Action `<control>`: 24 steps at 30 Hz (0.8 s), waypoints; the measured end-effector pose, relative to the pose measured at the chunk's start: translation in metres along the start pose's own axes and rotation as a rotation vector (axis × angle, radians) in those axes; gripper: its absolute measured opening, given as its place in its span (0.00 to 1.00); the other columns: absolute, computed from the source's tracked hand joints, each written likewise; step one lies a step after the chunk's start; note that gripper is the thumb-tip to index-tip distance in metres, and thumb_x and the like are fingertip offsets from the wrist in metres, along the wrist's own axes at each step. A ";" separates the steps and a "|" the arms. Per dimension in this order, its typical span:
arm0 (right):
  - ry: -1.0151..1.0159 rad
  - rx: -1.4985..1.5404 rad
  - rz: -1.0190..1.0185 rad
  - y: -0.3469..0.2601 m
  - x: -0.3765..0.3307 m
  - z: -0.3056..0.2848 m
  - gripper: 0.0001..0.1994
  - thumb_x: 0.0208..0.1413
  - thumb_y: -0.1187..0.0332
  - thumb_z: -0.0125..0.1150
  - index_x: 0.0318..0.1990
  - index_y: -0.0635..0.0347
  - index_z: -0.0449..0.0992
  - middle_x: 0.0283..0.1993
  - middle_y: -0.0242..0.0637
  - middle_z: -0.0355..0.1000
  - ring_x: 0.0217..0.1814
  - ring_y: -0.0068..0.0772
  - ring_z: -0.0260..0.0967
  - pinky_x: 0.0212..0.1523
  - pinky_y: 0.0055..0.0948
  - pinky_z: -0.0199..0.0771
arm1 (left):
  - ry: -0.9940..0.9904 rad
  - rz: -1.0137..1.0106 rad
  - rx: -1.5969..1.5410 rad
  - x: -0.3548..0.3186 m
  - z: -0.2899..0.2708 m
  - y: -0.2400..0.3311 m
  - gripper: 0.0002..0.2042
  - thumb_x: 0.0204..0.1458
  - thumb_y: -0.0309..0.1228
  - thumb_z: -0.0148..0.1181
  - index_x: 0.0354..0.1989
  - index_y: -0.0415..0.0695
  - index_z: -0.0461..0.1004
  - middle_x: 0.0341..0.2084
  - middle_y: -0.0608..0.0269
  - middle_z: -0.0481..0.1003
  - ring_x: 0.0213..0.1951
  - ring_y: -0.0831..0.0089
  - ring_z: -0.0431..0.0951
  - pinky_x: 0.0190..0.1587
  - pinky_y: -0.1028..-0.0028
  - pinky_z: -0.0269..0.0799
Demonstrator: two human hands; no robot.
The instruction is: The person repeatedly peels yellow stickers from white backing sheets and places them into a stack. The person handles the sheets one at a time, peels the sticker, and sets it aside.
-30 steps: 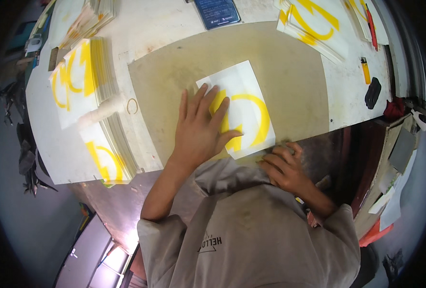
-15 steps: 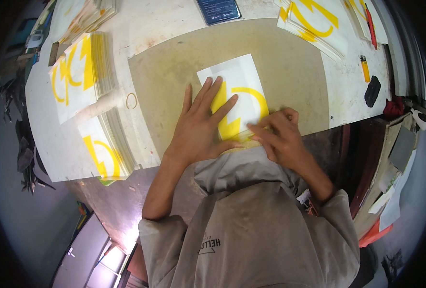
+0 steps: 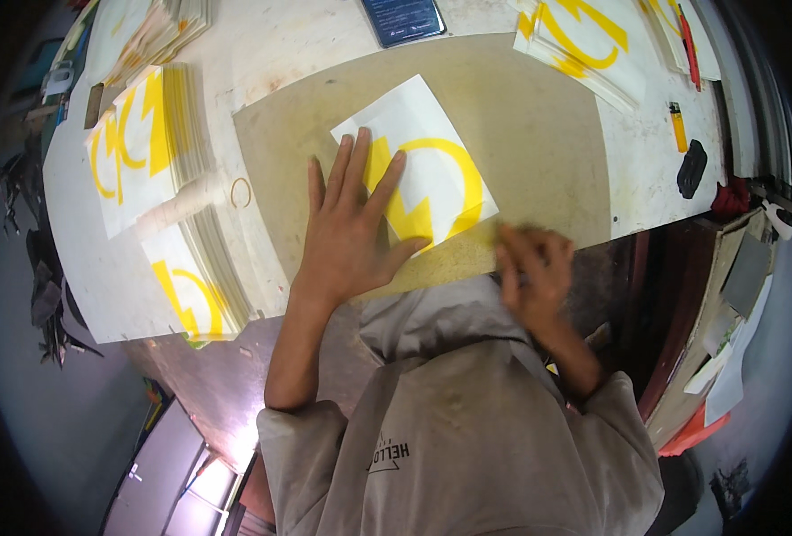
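Observation:
A white paper piece with a yellow printed design [image 3: 436, 170] lies slanted on a brownish-grey mat [image 3: 539, 134]. My left hand [image 3: 347, 214] rests flat on its left side, fingers spread, the thumb near its lower corner. Right of that corner, by the front edge of the table, is my right hand [image 3: 534, 268]. It is apart from the paper and smeared by motion; its fingers look bent, but whether they hold anything does not show.
Stacks of similar printed paper stand at left [image 3: 150, 134], front left [image 3: 195, 277] and far right [image 3: 583, 45]. A phone [image 3: 403, 20] lies at the back. On the right are a yellow lighter [image 3: 678, 127], a black object [image 3: 691, 170] and a red pen [image 3: 689, 49]. A rubber band [image 3: 240, 193] lies left.
The paper has shifted left and away from me and turned a little anticlockwise, my left hand moving with it. My right hand has come off the paper, toward the right and nearer me.

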State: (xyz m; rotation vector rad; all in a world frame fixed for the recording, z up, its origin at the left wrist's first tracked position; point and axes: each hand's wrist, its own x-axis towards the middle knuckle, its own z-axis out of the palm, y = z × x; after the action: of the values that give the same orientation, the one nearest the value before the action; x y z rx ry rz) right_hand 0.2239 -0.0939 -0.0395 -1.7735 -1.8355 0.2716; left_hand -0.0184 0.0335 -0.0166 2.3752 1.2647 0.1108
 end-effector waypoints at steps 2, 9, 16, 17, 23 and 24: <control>0.096 -0.102 0.129 0.023 0.014 -0.007 0.15 0.56 0.71 0.67 0.52 0.56 0.82 0.41 0.40 0.75 0.44 0.42 0.72 0.49 0.41 0.65 | 0.018 -0.005 0.004 -0.002 0.000 0.000 0.47 0.46 0.56 0.71 0.74 0.52 0.60 0.76 0.42 0.45 0.77 0.44 0.44 0.73 0.37 0.33; 0.196 -0.289 0.116 0.060 0.050 -0.020 0.21 0.58 0.70 0.65 0.60 0.57 0.78 0.55 0.47 0.72 0.59 0.46 0.67 0.62 0.47 0.57 | 0.157 0.202 -0.216 -0.011 0.040 0.036 0.26 0.54 0.36 0.69 0.62 0.46 0.73 0.52 0.51 0.74 0.51 0.53 0.75 0.58 0.54 0.68; 0.299 -0.272 0.004 0.083 0.113 -0.025 0.25 0.59 0.67 0.65 0.64 0.61 0.72 0.64 0.53 0.67 0.67 0.54 0.63 0.67 0.48 0.55 | 0.944 -0.227 -1.402 -0.083 -0.013 -0.048 0.14 0.63 0.20 0.54 0.57 0.41 0.71 0.50 0.59 0.77 0.50 0.70 0.77 0.54 0.66 0.75; 0.308 -0.274 -0.018 0.096 0.126 -0.028 0.25 0.59 0.67 0.65 0.64 0.62 0.71 0.65 0.53 0.66 0.67 0.54 0.63 0.67 0.48 0.56 | 1.131 -0.123 -1.435 -0.088 -0.043 -0.041 0.16 0.63 0.19 0.55 0.59 0.40 0.69 0.57 0.51 0.74 0.58 0.64 0.75 0.64 0.60 0.69; 0.066 -0.397 -0.149 0.155 0.176 -0.027 0.26 0.64 0.63 0.62 0.69 0.50 0.68 0.69 0.42 0.68 0.76 0.46 0.58 0.75 0.59 0.46 | 0.594 -0.451 0.193 -0.178 -0.118 -0.068 0.13 0.53 0.13 0.58 0.45 0.40 0.80 0.45 0.52 0.79 0.50 0.58 0.79 0.54 0.63 0.73; 0.032 -0.459 -0.151 0.165 0.174 -0.026 0.23 0.65 0.63 0.61 0.67 0.48 0.71 0.69 0.36 0.69 0.75 0.40 0.59 0.75 0.60 0.43 | 0.520 -0.540 0.395 -0.182 -0.114 -0.069 0.14 0.50 0.14 0.59 0.41 0.44 0.82 0.42 0.53 0.79 0.47 0.55 0.79 0.53 0.62 0.73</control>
State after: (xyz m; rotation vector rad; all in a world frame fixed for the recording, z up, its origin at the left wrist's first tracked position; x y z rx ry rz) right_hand 0.3846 0.0843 -0.0589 -1.8981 -2.1166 -0.2559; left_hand -0.2078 -0.0403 0.0816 2.2863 2.3192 0.3540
